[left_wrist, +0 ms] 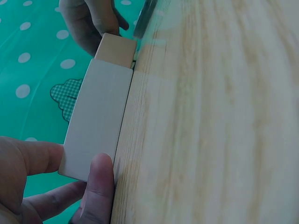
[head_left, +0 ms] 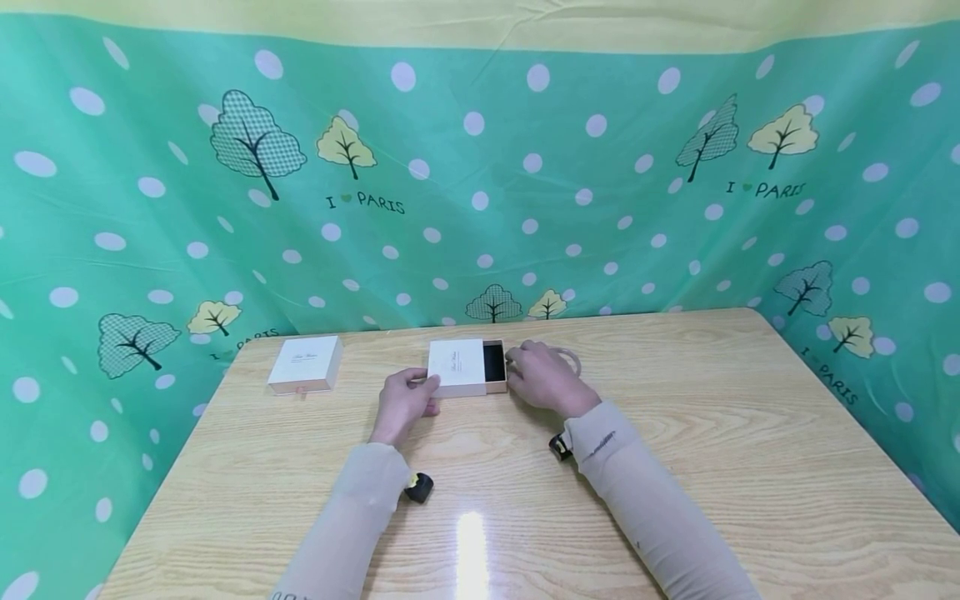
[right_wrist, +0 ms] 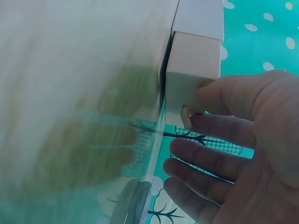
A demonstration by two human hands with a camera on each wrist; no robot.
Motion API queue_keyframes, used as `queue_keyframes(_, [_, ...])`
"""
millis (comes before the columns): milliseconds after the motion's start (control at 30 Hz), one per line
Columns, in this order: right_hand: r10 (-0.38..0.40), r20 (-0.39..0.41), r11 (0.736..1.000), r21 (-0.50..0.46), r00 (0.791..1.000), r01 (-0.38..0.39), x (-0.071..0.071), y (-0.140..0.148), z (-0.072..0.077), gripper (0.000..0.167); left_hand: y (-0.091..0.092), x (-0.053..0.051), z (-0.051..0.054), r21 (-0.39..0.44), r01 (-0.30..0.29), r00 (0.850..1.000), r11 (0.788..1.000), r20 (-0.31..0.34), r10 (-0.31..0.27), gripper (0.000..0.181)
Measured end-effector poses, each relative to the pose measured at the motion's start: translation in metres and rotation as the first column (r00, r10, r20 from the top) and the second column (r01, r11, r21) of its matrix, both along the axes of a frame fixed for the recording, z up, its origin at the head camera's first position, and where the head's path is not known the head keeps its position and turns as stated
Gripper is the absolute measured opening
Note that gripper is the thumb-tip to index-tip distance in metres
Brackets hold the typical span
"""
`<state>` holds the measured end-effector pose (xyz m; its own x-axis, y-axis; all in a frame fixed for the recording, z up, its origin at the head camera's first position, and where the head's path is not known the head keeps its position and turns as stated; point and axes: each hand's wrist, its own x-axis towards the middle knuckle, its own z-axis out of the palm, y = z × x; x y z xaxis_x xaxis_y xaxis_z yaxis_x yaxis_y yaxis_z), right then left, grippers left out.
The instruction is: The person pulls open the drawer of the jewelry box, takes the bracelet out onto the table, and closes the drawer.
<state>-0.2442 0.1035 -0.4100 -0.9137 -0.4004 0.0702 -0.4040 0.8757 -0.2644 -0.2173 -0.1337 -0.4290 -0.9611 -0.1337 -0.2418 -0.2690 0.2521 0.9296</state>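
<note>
Fingers of the left hand (head_left: 403, 405) clamp the white sleeve (head_left: 457, 368), whose drawer (right_wrist: 194, 53) juts toward the right hand (head_left: 546, 375), its fingers pinching the tab (right_wrist: 186, 116).

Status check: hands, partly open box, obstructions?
Left hand gripping white box cover. Right hand at pull tab. Drawer partly out. Possible obstruction beyond right hand: pale curved object, partly hidden.

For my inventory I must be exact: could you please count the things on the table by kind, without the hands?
White drawer boxes: 2
Ring-shaped object, partly hidden in the head view: 1
Total: 3
</note>
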Motion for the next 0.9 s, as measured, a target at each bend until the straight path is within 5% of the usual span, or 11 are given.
queue_keyframes(900, [0.036, -0.011, 0.999, 0.018, 0.999, -0.036, 0.0038, -0.0053, 0.0013, 0.033, 0.0002, 0.0005, 0.0003, -0.005, 0.003, 1.000, 1.000, -0.001, -0.003, 0.041])
